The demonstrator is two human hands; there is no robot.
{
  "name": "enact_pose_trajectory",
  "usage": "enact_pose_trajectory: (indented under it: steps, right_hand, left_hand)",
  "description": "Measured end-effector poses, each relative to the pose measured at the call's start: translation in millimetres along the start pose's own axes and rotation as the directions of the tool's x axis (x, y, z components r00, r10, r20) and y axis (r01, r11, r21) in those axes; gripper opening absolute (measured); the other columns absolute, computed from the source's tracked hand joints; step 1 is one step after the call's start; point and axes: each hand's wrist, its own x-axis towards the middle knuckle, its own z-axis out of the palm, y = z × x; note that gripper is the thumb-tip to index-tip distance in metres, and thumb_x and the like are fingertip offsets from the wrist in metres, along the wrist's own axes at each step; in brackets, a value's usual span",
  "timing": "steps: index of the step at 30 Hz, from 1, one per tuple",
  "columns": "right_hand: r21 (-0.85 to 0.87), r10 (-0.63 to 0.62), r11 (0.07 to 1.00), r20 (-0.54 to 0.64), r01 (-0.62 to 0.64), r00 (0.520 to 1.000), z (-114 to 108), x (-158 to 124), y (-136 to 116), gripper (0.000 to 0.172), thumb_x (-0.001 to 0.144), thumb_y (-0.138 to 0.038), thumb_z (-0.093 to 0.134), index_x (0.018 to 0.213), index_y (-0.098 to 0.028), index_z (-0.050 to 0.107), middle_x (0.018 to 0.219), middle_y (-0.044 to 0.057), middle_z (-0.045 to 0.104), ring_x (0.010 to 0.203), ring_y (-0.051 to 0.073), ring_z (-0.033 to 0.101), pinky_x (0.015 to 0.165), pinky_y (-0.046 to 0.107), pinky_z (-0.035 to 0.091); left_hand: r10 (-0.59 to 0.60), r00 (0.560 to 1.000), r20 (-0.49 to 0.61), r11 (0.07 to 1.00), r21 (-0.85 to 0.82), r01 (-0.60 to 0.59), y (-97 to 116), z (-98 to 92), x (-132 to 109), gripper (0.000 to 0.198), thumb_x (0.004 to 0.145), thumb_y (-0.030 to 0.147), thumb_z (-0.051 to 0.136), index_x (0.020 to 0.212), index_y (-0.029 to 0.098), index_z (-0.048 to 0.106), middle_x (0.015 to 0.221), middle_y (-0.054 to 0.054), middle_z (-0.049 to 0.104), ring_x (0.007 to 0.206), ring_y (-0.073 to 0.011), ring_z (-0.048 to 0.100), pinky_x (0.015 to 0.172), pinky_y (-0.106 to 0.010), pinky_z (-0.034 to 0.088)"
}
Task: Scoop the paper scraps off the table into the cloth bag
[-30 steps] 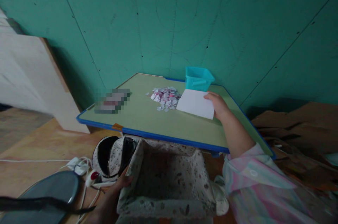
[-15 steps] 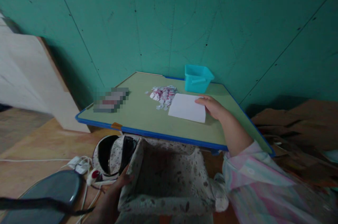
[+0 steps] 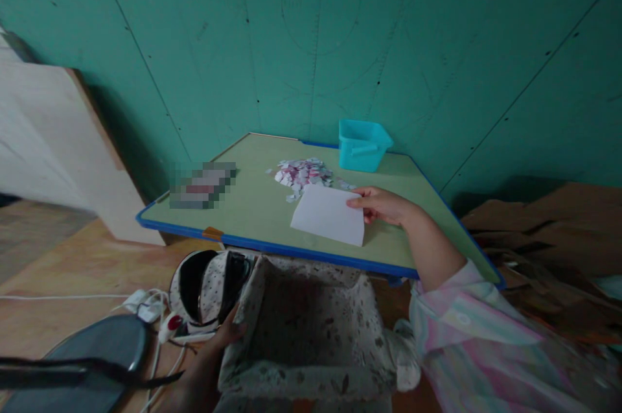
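My right hand [image 3: 381, 203] pinches the right edge of a white sheet of paper [image 3: 328, 215], thumb on top, just over the tabletop. Behind the sheet lies a heap of small pink and white paper scraps [image 3: 304, 173]; the sheet's far edge borders it. Below the table's front edge, a fabric-lined basket [image 3: 304, 371] with a speckled print stands open at the top. At the basket's left side is my left hand [image 3: 230, 330], its fingers curled on the cloth rim and partly hidden.
The pale green table [image 3: 253, 205] has a blue edge. A turquoise bucket [image 3: 364, 147] stands at its back by the green wall. A dotted bag [image 3: 211, 286], white cables [image 3: 158, 335] and a grey stool [image 3: 97, 361] are at lower left. Cardboard [image 3: 558, 231] is piled at right.
My right hand has drawn the white sheet toward me and to the left, showing more scraps behind it. My left hand stays at the basket's side.
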Motion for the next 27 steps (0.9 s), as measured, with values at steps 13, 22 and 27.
enact_pose_trajectory:
  steps: [13,22,27]
  right_hand:
    - [-0.076,0.014,0.997,0.058,-0.01,0.998,2,-4,-3,0.032,0.065,-0.037,0.062,0.09,-0.017,0.056,0.064,-0.001,0.06,0.041,0.005,0.05,0.034,0.014,0.032]
    - [-0.099,0.021,0.995,0.057,-0.015,0.998,4,-4,-6,0.034,0.065,-0.037,0.062,0.091,-0.017,0.056,0.064,-0.001,0.062,0.041,0.005,0.051,0.034,0.014,0.03]
    - [-0.119,0.029,0.993,0.091,-0.018,0.995,6,-5,-7,0.034,0.065,-0.037,0.062,0.091,-0.016,0.056,0.064,-0.001,0.061,0.042,0.005,0.051,0.035,0.014,0.03]
  left_hand:
    - [0.034,0.996,-0.08,0.997,0.073,-0.028,-2,16.6,-6,0.069,0.07,0.015,0.055,0.133,0.021,0.025,0.084,-0.002,0.074,0.089,-0.0316,0.062,0.077,-0.043,0.048]
    - [0.032,0.995,-0.097,0.999,0.033,-0.029,-3,10.6,-1,0.073,0.066,0.015,0.059,0.132,0.019,0.028,0.083,-0.006,0.074,0.094,-0.0328,0.059,0.082,-0.043,0.045]
    - [0.08,0.996,-0.042,0.993,0.095,-0.076,-4,10.2,-1,0.056,0.072,0.016,0.052,0.127,0.017,0.039,0.068,-0.002,0.075,0.084,-0.0318,0.064,0.08,-0.044,0.045]
